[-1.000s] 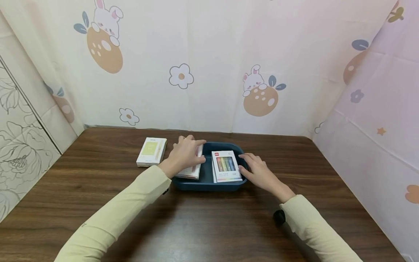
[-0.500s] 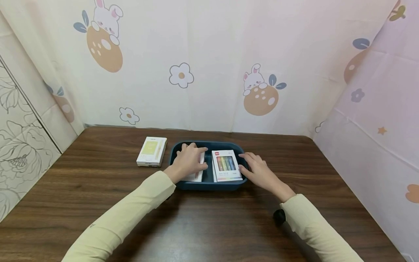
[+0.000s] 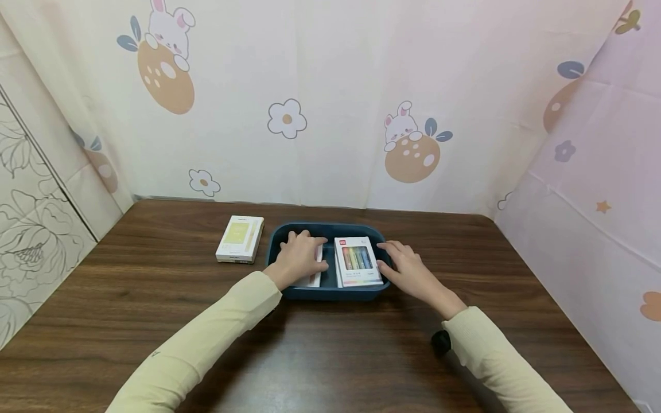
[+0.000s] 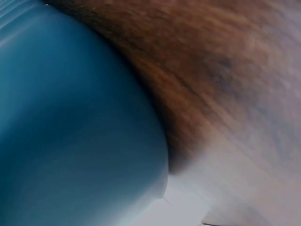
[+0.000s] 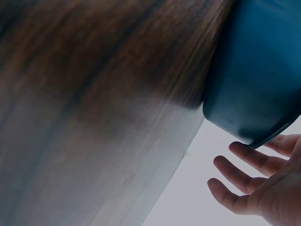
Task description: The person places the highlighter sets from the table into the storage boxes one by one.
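A dark blue plastic bin (image 3: 330, 293) stands on the table, its side filling much of the left wrist view. My left hand (image 3: 296, 258) reaches into its left half and grips a white flat box (image 3: 314, 279) from above, covering most of it. In the right half lies another white box (image 3: 358, 262), printed with a row of coloured sticks and a red logo. My right hand (image 3: 410, 272) rests at the right end of the bin, fingers loose and spread beside the rim; the right wrist view has these fingers (image 5: 244, 179) right at the rim.
A white box with a yellow-green panel (image 3: 240, 240) lies on the brown wooden table (image 3: 330, 355), left of the bin. Behind the table hangs a pale curtain (image 3: 341, 160) with rabbit and flower prints.
My left hand has moved right and down with the white box, from the bin's left rim into its left half. The right hand has stayed at the right end.
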Demonstrator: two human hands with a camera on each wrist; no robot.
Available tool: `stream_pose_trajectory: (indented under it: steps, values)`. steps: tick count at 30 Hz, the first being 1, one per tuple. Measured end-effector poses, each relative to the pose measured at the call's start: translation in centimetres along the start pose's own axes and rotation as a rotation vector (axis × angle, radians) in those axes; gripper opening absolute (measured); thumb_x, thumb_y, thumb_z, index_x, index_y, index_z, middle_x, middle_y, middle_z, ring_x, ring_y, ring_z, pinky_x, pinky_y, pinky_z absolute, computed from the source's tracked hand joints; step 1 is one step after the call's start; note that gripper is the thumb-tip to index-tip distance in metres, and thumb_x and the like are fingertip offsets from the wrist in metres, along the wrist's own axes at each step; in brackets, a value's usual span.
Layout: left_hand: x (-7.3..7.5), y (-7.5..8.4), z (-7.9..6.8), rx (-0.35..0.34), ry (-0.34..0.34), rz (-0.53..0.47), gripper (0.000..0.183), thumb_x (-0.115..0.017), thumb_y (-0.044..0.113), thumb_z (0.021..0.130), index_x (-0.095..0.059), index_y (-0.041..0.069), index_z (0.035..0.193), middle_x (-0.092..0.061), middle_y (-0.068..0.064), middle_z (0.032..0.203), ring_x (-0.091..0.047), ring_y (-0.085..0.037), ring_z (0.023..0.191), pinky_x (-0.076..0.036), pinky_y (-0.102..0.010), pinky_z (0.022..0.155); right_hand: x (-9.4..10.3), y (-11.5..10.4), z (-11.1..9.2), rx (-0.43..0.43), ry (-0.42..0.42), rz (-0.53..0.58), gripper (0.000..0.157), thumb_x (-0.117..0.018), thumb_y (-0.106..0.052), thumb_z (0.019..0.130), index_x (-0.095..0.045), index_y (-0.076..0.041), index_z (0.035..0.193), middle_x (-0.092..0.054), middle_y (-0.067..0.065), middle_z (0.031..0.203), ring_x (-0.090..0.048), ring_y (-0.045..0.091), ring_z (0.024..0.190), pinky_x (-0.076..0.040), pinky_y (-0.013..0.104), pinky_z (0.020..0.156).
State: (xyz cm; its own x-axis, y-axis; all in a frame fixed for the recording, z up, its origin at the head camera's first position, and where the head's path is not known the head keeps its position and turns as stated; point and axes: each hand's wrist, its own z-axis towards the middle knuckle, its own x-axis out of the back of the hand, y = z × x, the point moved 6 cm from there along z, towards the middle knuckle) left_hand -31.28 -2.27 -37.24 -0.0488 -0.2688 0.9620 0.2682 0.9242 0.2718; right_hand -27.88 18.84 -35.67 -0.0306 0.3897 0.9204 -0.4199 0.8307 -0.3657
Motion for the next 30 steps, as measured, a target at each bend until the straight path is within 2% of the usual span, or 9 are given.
stream_pose_trajectory:
  steps: [9, 20, 30]
  values:
    - [-0.56, -0.23, 0.16, 0.02, -0.036, -0.001, 0.055, -0.065, 0.043, 0.079, -0.052, 0.025, 0.13, -0.049, -0.012, 0.129, -0.042, -0.036, 0.113, -0.037, -0.063, 0.09, -0.02, 0.0, -0.01, 0.008, 0.005, -0.009, 0.049, -0.049, -0.03, 0.093, -0.044, -0.003, 0.133, -0.043, 0.019, 0.135, -0.04, 0.039, 0.12, -0.032, 0.061, 0.091]
    - [-0.39, -0.29, -0.09, -0.022, -0.065, -0.006, 0.059, -0.061, 0.049, 0.081, -0.048, 0.023, 0.133, -0.048, -0.013, 0.128, -0.043, -0.034, 0.112, -0.041, -0.06, 0.088, 0.03, -0.1, 0.03, 0.013, 0.013, -0.016, 0.048, -0.05, -0.028, 0.093, -0.044, -0.002, 0.133, -0.043, 0.02, 0.134, -0.04, 0.04, 0.12, -0.032, 0.062, 0.091]
    - [-0.05, -0.32, -0.2, -0.047, -0.089, 0.007, 0.06, -0.058, 0.048, 0.084, -0.045, 0.02, 0.135, -0.045, -0.013, 0.132, -0.044, -0.033, 0.114, -0.043, -0.057, 0.088, 0.03, -0.05, 0.0, 0.006, 0.012, -0.016, 0.048, -0.049, -0.029, 0.093, -0.044, -0.003, 0.133, -0.043, 0.02, 0.135, -0.039, 0.04, 0.121, -0.032, 0.062, 0.092]
